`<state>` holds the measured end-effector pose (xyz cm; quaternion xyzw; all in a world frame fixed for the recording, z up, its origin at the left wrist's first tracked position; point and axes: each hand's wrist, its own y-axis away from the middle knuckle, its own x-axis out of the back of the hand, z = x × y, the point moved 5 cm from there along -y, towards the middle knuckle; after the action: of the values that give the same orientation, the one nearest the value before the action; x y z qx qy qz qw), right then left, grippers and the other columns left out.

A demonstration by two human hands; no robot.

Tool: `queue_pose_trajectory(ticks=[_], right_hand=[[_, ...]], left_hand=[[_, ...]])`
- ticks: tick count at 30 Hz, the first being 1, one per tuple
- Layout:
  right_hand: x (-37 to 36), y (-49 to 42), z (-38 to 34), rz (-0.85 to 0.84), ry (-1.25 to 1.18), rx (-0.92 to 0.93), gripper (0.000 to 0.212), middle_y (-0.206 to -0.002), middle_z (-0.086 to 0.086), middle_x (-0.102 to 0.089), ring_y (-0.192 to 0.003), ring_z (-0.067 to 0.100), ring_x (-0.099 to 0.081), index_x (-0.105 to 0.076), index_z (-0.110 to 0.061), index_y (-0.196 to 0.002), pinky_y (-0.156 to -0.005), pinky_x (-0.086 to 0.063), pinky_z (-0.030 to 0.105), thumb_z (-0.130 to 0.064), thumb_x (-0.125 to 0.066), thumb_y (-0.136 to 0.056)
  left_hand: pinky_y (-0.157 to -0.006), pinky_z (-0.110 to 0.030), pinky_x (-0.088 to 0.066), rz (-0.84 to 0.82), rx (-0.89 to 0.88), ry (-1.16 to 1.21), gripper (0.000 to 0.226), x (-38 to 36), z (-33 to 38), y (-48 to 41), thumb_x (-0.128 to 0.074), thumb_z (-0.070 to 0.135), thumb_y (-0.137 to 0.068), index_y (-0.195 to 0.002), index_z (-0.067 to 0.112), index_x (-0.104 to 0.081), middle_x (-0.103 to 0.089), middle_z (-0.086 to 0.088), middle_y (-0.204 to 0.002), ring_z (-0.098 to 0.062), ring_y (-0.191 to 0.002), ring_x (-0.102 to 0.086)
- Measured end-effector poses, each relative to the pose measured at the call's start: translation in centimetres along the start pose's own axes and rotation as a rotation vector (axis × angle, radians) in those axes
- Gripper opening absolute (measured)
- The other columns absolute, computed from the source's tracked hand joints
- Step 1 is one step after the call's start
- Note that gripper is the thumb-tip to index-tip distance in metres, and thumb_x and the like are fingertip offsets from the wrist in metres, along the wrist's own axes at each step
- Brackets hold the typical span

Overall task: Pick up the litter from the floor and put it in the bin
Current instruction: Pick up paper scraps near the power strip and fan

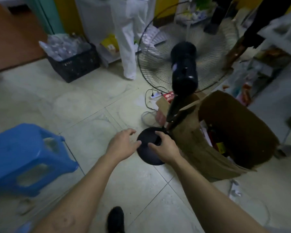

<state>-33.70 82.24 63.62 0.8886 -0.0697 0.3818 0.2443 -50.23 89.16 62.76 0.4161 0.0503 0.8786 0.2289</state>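
The right hand [165, 147] rests on the round black fan base [149, 148], fingers curled over its top, holding nothing loose. The left hand [123, 142] hovers just beside it, fingers spread and empty. Right of the hands stands a cardboard box [225, 137] with rubbish inside; a blue stool [23, 155] sits well to the left on the floor [91, 105]

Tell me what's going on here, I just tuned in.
A person is bent over the floor, both hands reaching toward the round black fan base. The left hand hovers open beside it; the right hand is over it, fingers curled and empty. An open cardboard box stands just right. No litter is held yet.
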Motion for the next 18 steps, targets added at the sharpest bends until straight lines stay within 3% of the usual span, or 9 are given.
queue_pose_trajectory(ticks=[5,9,14,18], right_hand=[[-4.6,-6.0,-7.5,-0.040,-0.007,-0.008,0.065,-0.140,0.004,-0.049,-0.126,0.022,-0.048,-0.041,-0.021,-0.139,-0.096,-0.040,0.032,-0.043,-0.062,-0.082],[-7.4,-12.8,-9.5,-0.043,0.000,-0.051,0.062,-0.138,0.005,-0.053,-0.126,0.023,-0.050,-0.044,-0.020,-0.137,-0.097,-0.041,0.033,-0.042,-0.062,-0.082],[-13.3,-26.3,-7.1,-0.050,-0.023,-0.179,0.059,-0.132,0.009,-0.058,-0.115,0.024,-0.056,-0.045,-0.020,-0.136,-0.085,-0.039,0.027,-0.038,-0.062,-0.083],[-18.7,-38.6,-1.9,-0.023,-0.113,-0.331,0.056,-0.133,0.012,-0.056,-0.110,0.023,-0.055,-0.047,-0.017,-0.135,-0.089,-0.041,0.027,-0.033,-0.062,-0.084]], left_hand=[[-0.097,-0.036,-0.045,0.033,-0.027,-0.023,0.053,7.7,-4.8,-5.7,-0.064,0.047,-0.078,-0.126,0.026,-0.053,-0.059,0.005,-0.128,-0.018,-0.117,-0.054],[-0.097,-0.037,-0.045,0.006,-0.035,-0.038,0.054,9.4,-8.0,-12.0,-0.062,0.047,-0.081,-0.129,0.025,-0.050,-0.056,0.003,-0.132,-0.019,-0.119,-0.053],[-0.099,-0.038,-0.044,-0.082,0.020,-0.042,0.054,6.4,-15.4,-23.1,-0.060,0.045,-0.084,-0.132,0.024,-0.047,-0.054,0.001,-0.135,-0.019,-0.121,-0.050],[-0.100,-0.036,-0.042,-0.167,0.035,-0.011,0.055,1.0,-21.8,-34.9,-0.059,0.043,-0.086,-0.135,0.024,-0.045,-0.051,0.000,-0.137,-0.020,-0.122,-0.048]])
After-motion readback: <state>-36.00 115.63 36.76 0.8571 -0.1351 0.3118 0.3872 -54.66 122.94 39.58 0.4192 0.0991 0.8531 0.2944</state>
